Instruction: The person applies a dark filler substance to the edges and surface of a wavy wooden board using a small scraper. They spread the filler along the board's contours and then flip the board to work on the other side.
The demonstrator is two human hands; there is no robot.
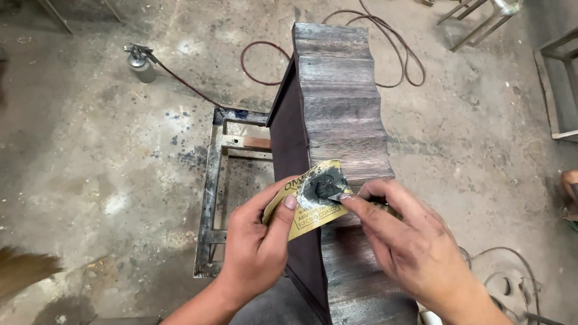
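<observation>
Two hands: both are seen low in the frame, over the near end of a long dark wooden piece (340, 102).
Left hand (256, 244): a yellow-backed sheet of sandpaper (310, 201) is pinched between thumb and curled fingers, tilted up toward the right.
Filler: a dark grey blob of putty (318, 185) is carried on the sandpaper's upper part.
Right hand (406, 241): a small flat blade (335, 197) is gripped between narrowed fingertips, its tip touching the putty.
Wooden piece: a wavy, grey-stained face is turned upward; it is laid lengthwise on a paint-spattered metal frame (212, 192).
Far left: a spray gun (140, 60) is lying on the concrete floor (90, 156), a reddish hose (385, 36) looped beyond.
Near left edge: broom bristles (21, 271) are partly shown.
</observation>
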